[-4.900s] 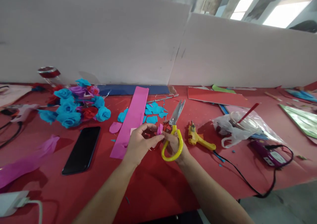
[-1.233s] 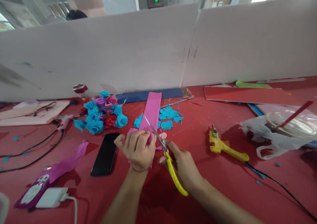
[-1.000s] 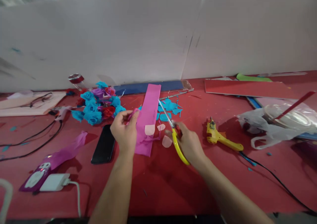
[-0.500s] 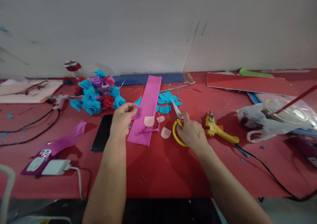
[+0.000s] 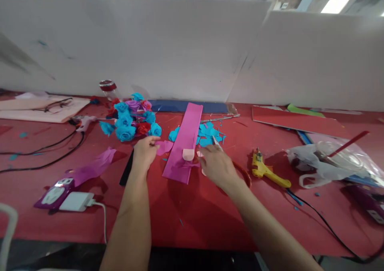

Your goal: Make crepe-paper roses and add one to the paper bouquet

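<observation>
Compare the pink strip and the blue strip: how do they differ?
The pink strip points toward the person, while the blue strip lies sideways along the foot of the partition. The pink strip carries a pale piece; no such piece shows on the blue strip. Clear film shows at the blue strip's right end, but none on the pink strip. Both are long, narrow and on the red table.

- I have the right hand (image 5: 216, 165) off the scissors (image 5: 216, 143) now, its fingers just beside a pale pink piece (image 5: 199, 154).
- The left hand (image 5: 144, 153), earlier near the right, is well apart.
</observation>
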The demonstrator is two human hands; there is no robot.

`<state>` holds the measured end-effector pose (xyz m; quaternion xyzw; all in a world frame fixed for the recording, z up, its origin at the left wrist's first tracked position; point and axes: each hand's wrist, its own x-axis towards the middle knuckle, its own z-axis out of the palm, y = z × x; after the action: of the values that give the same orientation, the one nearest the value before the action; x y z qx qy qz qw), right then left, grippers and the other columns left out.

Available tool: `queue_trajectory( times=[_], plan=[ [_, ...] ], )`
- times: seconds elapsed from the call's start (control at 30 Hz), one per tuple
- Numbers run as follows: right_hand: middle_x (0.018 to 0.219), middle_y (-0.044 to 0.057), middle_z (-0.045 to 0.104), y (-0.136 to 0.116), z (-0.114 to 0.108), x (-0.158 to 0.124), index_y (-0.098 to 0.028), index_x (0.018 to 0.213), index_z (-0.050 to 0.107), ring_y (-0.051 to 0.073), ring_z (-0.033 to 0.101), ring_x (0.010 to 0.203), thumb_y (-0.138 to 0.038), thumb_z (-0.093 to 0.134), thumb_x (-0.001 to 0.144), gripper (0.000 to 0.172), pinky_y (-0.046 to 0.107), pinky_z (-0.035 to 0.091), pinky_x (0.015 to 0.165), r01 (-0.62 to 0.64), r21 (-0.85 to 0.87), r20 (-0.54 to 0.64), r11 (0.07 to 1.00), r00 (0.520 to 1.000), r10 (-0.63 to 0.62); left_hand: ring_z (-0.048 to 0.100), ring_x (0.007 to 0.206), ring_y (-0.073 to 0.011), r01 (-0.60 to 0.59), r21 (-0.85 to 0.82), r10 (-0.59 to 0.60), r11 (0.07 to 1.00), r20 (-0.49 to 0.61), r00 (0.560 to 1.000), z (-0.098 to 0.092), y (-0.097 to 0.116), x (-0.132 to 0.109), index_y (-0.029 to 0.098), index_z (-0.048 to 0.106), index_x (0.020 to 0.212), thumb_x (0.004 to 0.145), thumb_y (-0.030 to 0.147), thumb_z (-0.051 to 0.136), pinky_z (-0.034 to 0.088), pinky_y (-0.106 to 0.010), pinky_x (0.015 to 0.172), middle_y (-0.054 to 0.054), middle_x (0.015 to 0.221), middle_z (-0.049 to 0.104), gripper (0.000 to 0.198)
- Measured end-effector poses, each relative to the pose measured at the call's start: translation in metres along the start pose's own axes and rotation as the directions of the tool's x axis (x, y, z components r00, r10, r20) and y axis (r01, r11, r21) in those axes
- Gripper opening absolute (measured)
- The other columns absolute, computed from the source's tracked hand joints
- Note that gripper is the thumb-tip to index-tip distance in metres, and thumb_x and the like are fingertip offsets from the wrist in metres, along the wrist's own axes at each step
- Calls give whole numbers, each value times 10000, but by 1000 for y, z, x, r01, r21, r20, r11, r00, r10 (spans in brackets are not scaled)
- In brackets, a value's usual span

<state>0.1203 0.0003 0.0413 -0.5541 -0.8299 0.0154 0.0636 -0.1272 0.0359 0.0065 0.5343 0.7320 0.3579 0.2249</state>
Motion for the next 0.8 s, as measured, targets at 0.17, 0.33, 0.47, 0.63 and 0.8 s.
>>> queue_trajectory(
  times=[0.17, 0.33, 0.47, 0.63, 0.8],
  plan=[
    [1372, 96, 495, -36, 29, 18, -264, 1243, 572, 314, 392, 1280, -462, 594, 839, 451, 468, 322, 1030, 259, 167, 44, 951, 962, -269, 655, 831, -223, -22, 193, -8, 981, 150, 989, 1, -2, -3, 219, 732, 853, 680, 141, 576, 461, -292, 707, -81, 876, 735, 246],
    [1163, 89, 624, -25, 28, 6, -204, 1095, 637, 229, 539, 1106, -260, 581, 859, 249, 371, 371, 980, 215, 205, 66, 955, 970, -233, 658, 837, -213, -76, 109, 50, 991, 222, 974, 6, 1, -7, 219, 729, 849, 693, 144, 590, 458, -281, 719, -66, 875, 741, 221],
    [1089, 79, 655, -14, 22, 3, -200, 1086, 643, 199, 559, 1077, -156, 505, 878, 253, 319, 398, 928, 176, 266, 113, 948, 971, -212, 659, 843, -230, -76, 134, 37, 988, 271, 962, 11, 5, -10, 218, 728, 826, 681, 122, 605, 452, -299, 724, -85, 880, 741, 213],
    [978, 84, 676, -11, 23, 6, -172, 979, 685, 190, 601, 950, -89, 478, 853, 256, 288, 435, 837, 105, 328, 102, 939, 984, -145, 667, 823, -227, -9, 17, 3, 1000, 347, 938, 15, 12, -15, 205, 710, 781, 670, 101, 583, 464, -294, 685, -87, 841, 734, 198],
    [875, 57, 665, 8, 22, 6, -172, 891, 674, 163, 594, 789, -206, 518, 849, 166, 283, 453, 751, -18, 614, -175, 789, 972, 158, 663, 818, -201, 111, -249, 52, 962, 565, 823, 17, 30, -26, 213, 694, 780, 657, 138, 584, 490, -292, 688, -47, 822, 732, 181]
  ],
)
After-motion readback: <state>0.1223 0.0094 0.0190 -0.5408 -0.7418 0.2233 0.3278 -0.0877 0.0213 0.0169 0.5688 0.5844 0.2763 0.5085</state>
